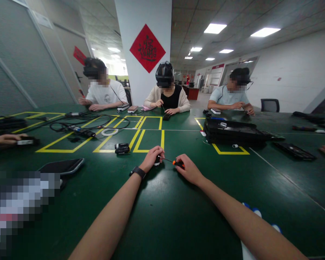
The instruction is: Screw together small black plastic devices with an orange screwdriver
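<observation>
My left hand (152, 159), with a dark band on its wrist, is closed round a small black and white device (157, 160) over the green table (162, 202). To its right, my right hand (189, 169) grips the black and orange handle of a screwdriver (178, 164). The screwdriver's thin shaft points left and its tip meets the device or lies right beside it; the exact contact is too small to tell. Several small black devices (122, 148) lie on the table to the left, beyond my left hand.
Black trays (233, 131) are stacked at the right, with an open black casing (294, 151) beside them. Cables (81, 130) and a white ring (109, 132) lie at the back left. A phone (61, 167) is at the left. Three people sit opposite; other people's hands show at both sides.
</observation>
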`<state>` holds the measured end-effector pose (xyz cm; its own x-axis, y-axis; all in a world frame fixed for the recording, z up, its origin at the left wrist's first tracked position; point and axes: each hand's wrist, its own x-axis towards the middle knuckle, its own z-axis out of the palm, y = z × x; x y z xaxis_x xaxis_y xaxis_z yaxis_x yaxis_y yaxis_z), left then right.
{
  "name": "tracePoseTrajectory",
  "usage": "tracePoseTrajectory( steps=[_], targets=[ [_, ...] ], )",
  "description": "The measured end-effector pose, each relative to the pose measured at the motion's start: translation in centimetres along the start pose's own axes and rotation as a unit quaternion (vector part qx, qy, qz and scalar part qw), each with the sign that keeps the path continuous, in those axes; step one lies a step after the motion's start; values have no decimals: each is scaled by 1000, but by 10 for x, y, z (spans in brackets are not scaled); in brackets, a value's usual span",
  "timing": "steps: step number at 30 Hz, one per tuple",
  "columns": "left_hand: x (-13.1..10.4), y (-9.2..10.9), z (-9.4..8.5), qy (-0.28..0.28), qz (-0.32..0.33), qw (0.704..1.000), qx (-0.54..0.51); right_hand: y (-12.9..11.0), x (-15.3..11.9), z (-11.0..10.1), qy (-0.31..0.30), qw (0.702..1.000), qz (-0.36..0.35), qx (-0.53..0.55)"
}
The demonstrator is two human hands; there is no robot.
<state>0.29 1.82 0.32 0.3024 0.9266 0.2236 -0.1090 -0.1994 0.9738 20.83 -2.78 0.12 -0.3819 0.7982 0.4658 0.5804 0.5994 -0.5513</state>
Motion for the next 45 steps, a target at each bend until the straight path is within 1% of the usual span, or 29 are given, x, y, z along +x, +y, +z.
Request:
tracePoseTrajectory(
  steps=[4, 9, 15, 21, 27, 33, 39, 45],
  targets=[
    [0, 1, 0, 4, -4, 1000, 5, 0, 0, 1, -2, 1000, 3, -4],
    [-1, 3, 1, 6, -4, 1000, 3, 1, 1, 0, -23, 1000, -6, -14],
    [-1, 3, 2, 8, -6, 1000, 0, 1, 0, -1, -16, 1000, 8, -26],
    [-1, 3, 2, 13, -1, 1000, 4, -1, 1, -2, -38, 999, -10, -26],
    [-1, 4, 2, 13, -6, 1000, 7, -2, 0, -2, -16, 1000, 1, -27],
    [0, 2, 1, 8, 0, 1000, 15, -2, 1, -2, -38, 999, -3, -36],
    [-1, 3, 2, 10, -2, 1000, 14, -3, 1, -3, -25, 999, 5, -33],
    [0, 3, 2, 8, -9, 1000, 7, -3, 0, -2, -38, 998, 0, -43]
  ],
)
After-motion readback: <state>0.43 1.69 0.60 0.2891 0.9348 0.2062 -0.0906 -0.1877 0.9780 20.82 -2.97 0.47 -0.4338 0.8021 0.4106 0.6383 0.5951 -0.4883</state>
